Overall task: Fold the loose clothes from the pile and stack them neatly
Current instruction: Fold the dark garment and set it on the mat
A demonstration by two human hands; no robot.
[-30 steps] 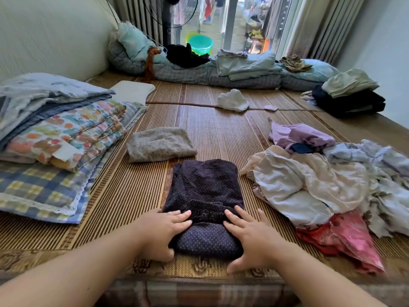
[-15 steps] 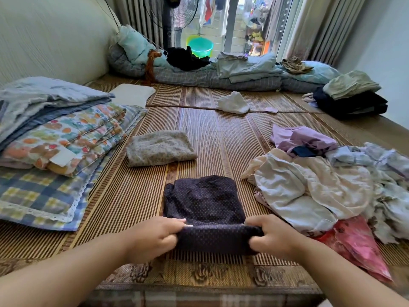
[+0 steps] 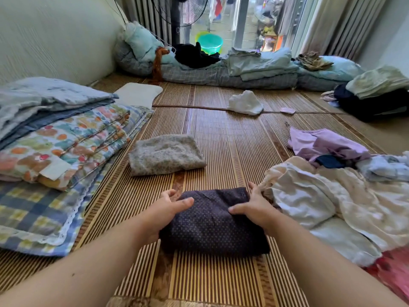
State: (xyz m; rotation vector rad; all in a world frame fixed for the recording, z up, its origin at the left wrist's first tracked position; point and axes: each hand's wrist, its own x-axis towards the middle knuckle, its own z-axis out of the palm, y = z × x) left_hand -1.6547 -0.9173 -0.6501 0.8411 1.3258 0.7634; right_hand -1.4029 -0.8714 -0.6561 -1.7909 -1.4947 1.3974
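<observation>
While the left hand (image 3: pixel 164 212) and right hand (image 3: pixel 254 209) clasp opposite sides of the folded dark dotted garment (image 3: pixel 212 222) on the striped mat (image 3: pixel 221 138), fingers curled around it, an uneven lift toward the grey folded piece (image 3: pixel 166 154) could undo the fold.

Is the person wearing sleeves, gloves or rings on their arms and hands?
No. Both forearms are bare all the way to the bottom of the picture, with no sleeves showing. The left hand and the right hand have no gloves, and no rings, watch or bracelet can be seen. Fingernails look short and plain.
</observation>
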